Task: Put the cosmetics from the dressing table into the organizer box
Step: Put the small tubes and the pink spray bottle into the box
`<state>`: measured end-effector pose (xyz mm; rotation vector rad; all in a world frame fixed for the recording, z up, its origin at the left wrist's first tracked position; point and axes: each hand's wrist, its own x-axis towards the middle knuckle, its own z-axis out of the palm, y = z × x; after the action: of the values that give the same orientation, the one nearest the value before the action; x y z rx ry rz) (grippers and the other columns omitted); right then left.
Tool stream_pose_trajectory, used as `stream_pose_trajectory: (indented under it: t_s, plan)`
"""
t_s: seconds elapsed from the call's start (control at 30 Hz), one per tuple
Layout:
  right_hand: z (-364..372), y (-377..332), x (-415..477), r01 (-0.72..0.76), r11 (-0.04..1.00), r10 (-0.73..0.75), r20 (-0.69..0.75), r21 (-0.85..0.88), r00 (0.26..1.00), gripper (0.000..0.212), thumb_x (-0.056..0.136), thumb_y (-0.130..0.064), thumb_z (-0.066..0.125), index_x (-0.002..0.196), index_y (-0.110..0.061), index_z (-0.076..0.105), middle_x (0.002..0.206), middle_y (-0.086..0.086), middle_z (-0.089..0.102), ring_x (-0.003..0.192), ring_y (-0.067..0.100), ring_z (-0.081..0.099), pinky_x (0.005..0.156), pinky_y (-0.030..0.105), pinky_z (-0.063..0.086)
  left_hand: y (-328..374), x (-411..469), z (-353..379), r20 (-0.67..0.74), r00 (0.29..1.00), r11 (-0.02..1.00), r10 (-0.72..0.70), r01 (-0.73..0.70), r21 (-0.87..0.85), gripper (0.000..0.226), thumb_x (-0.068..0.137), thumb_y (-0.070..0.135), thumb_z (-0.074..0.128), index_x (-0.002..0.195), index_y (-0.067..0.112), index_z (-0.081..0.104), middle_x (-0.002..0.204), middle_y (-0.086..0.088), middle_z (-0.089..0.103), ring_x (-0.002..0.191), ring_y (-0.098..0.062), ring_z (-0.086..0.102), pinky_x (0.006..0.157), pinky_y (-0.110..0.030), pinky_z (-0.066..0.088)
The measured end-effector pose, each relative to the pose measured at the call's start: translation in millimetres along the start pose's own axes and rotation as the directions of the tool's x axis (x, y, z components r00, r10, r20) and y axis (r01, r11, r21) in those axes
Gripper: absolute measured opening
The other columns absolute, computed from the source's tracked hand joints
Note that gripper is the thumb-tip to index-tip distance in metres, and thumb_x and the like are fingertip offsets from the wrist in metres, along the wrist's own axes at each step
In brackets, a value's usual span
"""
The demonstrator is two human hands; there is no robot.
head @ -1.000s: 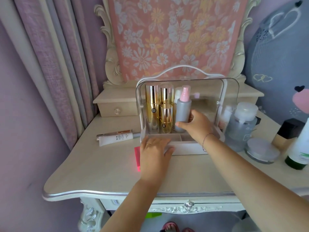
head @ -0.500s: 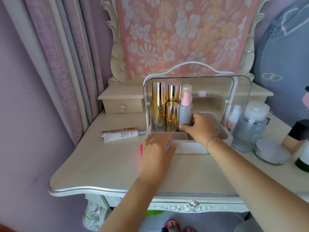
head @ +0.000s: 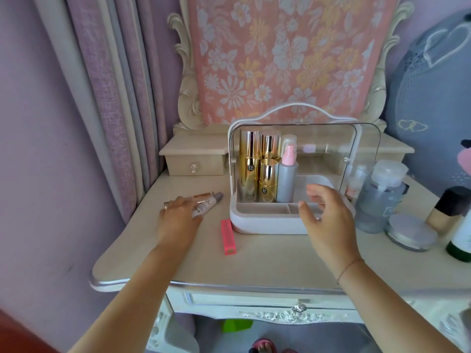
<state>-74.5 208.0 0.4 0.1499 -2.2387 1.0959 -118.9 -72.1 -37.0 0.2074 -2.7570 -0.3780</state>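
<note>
Dressing bench (head: pixel 267 261) | our left grip (head: pixel 178 217) covers the tube (head: pixel 207 202), closure unclear; we judge it is next to go in | right grip (head: pixel 328 215) wide, empty, over organizer box (head: pixel 254 225)

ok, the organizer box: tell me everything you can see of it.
The box is white plastic by its look, round-cornered, upright on the table. Its clear lid is swung up under an arched white handle. The shallow front tray is split into compartments that look bare. At back left stand three gold bottles and a grey spray bottle with a pink top. The right hand is at its front right corner; contact cannot be told.
</note>
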Motion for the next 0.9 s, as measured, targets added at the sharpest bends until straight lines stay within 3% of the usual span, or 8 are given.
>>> stream_pose_trajectory:
  t_s: [0.23,0.3,0.37,0.43,0.53,0.67,0.77,0.9]
  plan:
    - [21,-29,-17,0.191,0.981,-0.196,0.151,0.043,0.969,0.023,0.082,-0.005,0.063,0.105,-0.011,0.065,0.098,0.001,0.065,0.090,0.016,0.063,0.080,0.028,0.052,5,-28,-15,0.004,0.995,0.965,-0.099,0.097,-0.246,0.029,0.081,0.016,0.064,0.110,0.010,0.063,0.097,-0.012,0.068,0.088,-0.032,0.061,0.069,-0.031,0.041]
    - [31,-38,-21,0.262,0.962,-0.274,0.239,0.083,0.931,0.022,0.081,-0.003,0.063,0.101,-0.012,0.067,0.097,0.000,0.066,0.085,0.014,0.063,0.075,0.032,0.054,6,-38,-23,0.074,0.980,0.827,-0.185,0.196,-0.527,0.029,0.081,0.013,0.066,0.110,0.009,0.066,0.081,-0.005,0.069,0.069,-0.021,0.064,0.060,-0.025,0.045]
    - [43,-47,-24,0.326,0.939,-0.343,0.337,0.108,0.877,0.025,0.081,-0.006,0.065,0.105,-0.014,0.066,0.104,-0.001,0.063,0.085,0.010,0.061,0.077,0.028,0.054,10,-45,-33,0.235,0.944,0.539,-0.231,0.325,-0.777,0.021,0.082,0.009,0.067,0.103,0.007,0.070,0.065,0.003,0.068,0.052,-0.009,0.062,0.050,-0.016,0.045]
    - [54,-54,-23,0.372,0.920,-0.389,0.409,0.123,0.825,0.034,0.082,-0.011,0.067,0.115,-0.017,0.062,0.116,-0.003,0.057,0.087,0.007,0.056,0.082,0.020,0.051,14,-50,-44,0.322,0.927,0.371,-0.191,0.372,-0.851,0.013,0.084,0.008,0.065,0.095,0.008,0.072,0.060,0.005,0.070,0.056,-0.011,0.064,0.061,-0.020,0.047]
    - [67,-63,-17,0.424,0.900,-0.422,0.450,0.100,0.787,0.041,0.083,-0.018,0.068,0.123,-0.021,0.059,0.125,-0.005,0.052,0.091,0.008,0.056,0.085,0.019,0.049,22,-56,-66,0.320,0.941,0.299,-0.109,0.338,-0.892,0.012,0.085,0.008,0.064,0.085,0.012,0.075,0.074,-0.003,0.073,0.070,-0.019,0.065,0.084,-0.039,0.048]
    - [71,-69,-10,0.481,0.874,-0.469,0.374,0.069,0.800,0.028,0.084,-0.021,0.068,0.111,-0.014,0.065,0.109,0.000,0.061,0.087,0.014,0.059,0.077,0.027,0.054,38,-61,-85,0.295,0.955,0.166,0.004,0.290,-0.942,0.018,0.088,0.011,0.060,0.082,0.009,0.077,0.087,-0.009,0.075,0.075,-0.015,0.068,0.067,-0.024,0.056]
    - [67,-66,5,0.405,0.906,-0.422,0.295,0.121,0.857,0.016,0.085,-0.016,0.067,0.098,-0.007,0.069,0.094,0.001,0.059,0.077,0.012,0.056,0.068,0.023,0.045,47,-55,-85,0.285,0.957,0.081,-0.057,0.289,-0.954,0.028,0.094,0.026,0.053,0.095,0.004,0.071,0.088,-0.011,0.074,0.075,-0.017,0.069,0.070,-0.025,0.057]
    - [59,-54,41,0.075,0.984,-0.108,0.206,0.163,0.973,0.014,0.082,-0.015,0.069,0.091,-0.005,0.067,0.086,0.005,0.065,0.071,0.014,0.059,0.064,0.032,0.049,56,-37,-63,0.282,0.939,0.202,-0.196,0.321,-0.925,0.020,0.087,0.030,0.060,0.096,0.016,0.071,0.097,-0.005,0.073,0.095,-0.018,0.066,0.089,-0.032,0.052]
